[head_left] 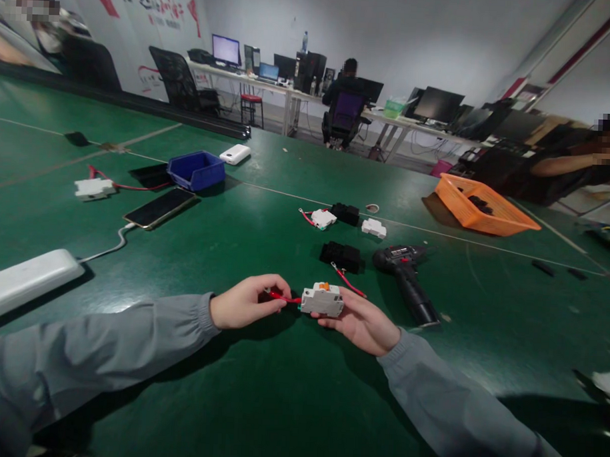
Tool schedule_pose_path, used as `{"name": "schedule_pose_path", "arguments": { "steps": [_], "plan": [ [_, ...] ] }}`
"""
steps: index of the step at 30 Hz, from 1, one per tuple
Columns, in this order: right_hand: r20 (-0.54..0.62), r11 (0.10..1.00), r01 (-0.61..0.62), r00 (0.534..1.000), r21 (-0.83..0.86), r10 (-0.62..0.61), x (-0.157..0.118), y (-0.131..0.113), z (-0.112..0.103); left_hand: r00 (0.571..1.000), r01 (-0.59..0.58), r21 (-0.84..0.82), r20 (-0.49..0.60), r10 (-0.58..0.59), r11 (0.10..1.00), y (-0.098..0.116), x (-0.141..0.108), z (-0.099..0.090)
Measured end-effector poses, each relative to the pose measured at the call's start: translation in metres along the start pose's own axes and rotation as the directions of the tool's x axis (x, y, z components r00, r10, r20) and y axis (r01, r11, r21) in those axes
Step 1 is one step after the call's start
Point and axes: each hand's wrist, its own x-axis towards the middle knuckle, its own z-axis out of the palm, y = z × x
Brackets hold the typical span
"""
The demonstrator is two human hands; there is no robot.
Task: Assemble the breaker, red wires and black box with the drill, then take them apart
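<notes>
Desk point(258, 413) in green spans the frame from its left edge almost to its right. At the left edge, below mid-height, lies a white oblong block point(30, 282), its cable point(120, 239) running up to a dark-screened phone point(160, 208). Above the phone, left of it, sits a white module point(93, 188) with a red lead trailing right, toward the blue bin point(195, 173); a small white box point(235, 154) lies just beyond that bin.

Near the centre of the frame, the left hand point(252, 300) pinches a red wire point(292, 299) between thumb and fingers. This wire enters the left end of a white breaker point(322, 300) with an orange switch on top, held above the desk just right of centre. The right hand point(362, 320) grasps the breaker by its right end, fingers beneath.

Beyond the breaker lie a wired white unit point(324, 219), two black blocks point(340, 255), a loose red lead with a metal end point(348, 280) and a bare white unit point(374, 228). Right of these rests a black power drill point(406, 279). Toward the upper right, an orange basket point(515, 222) holds dark pieces, and at the right edge a person's arm point(562, 164) shows.
</notes>
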Motion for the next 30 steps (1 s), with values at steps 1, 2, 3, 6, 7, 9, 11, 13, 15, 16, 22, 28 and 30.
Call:
{"name": "schedule_pose_path", "arguments": {
  "steps": [1, 2, 3, 6, 7, 9, 11, 13, 15, 16, 22, 28, 30],
  "plan": [
    [0.004, 1.0, 0.013, 1.0, -0.022, -0.013, 0.0, 0.001, 0.0, 0.999, -0.028, 0.068, -0.022, 0.03, 0.997, 0.0, 0.0, 0.0],
    [0.006, 0.998, 0.03, 1.0, -0.05, -0.029, 0.0, 0.003, 0.0, 0.998, -0.051, 0.136, -0.04, 0.057, 0.989, -0.001, 0.001, -0.001],
    [0.006, 0.995, 0.05, 0.999, -0.083, -0.05, 0.0, 0.005, 0.0, 0.995, -0.069, 0.196, -0.051, 0.081, 0.978, -0.001, 0.002, -0.001],
    [0.01, 0.962, 0.132, 0.991, -0.239, -0.134, -0.002, 0.012, 0.002, 0.993, -0.097, 0.308, -0.029, 0.112, 0.946, -0.002, 0.004, -0.003],
    [0.019, 0.932, 0.164, 0.986, -0.323, -0.167, -0.003, 0.013, 0.003, 0.993, -0.102, 0.33, -0.017, 0.114, 0.939, -0.002, 0.004, -0.004],
    [0.049, 0.816, 0.226, 0.971, -0.532, -0.236, -0.006, 0.015, 0.006, 0.992, -0.117, 0.372, -0.003, 0.128, 0.921, -0.003, 0.004, -0.006],
    [0.082, 0.641, 0.275, 0.946, -0.717, -0.314, -0.008, 0.014, 0.009, 0.984, -0.159, 0.421, -0.002, 0.176, 0.893, -0.004, 0.004, -0.008],
    [0.105, 0.489, 0.304, 0.914, -0.818, -0.392, -0.008, 0.014, 0.009, 0.969, -0.217, 0.483, 0.0, 0.248, 0.848, -0.005, 0.004, -0.01],
    [0.119, 0.404, 0.313, 0.892, -0.86, -0.437, -0.007, 0.014, 0.008, 0.953, -0.244, 0.557, -0.014, 0.303, 0.794, -0.006, 0.004, -0.011],
    [0.127, 0.374, 0.315, 0.885, -0.872, -0.448, -0.006, 0.015, 0.008, 0.946, -0.241, 0.597, -0.03, 0.322, 0.766, -0.007, 0.004, -0.011],
    [0.171, 0.225, 0.311, 0.858, -0.923, -0.484, -0.005, 0.016, 0.009, 0.926, -0.19, 0.748, -0.078, 0.369, 0.636, -0.009, 0.002, -0.011],
    [0.138, 0.206, 0.303, 0.811, -0.931, -0.569, -0.007, 0.015, 0.007, 0.925, -0.209, 0.746, -0.06, 0.376, 0.632, -0.007, 0.001, -0.01],
    [0.122, 0.215, 0.296, 0.805, -0.931, -0.581, -0.006, 0.015, 0.006, 0.926, -0.217, 0.743, -0.048, 0.374, 0.633, -0.006, 0.001, -0.01]
  ]
}}
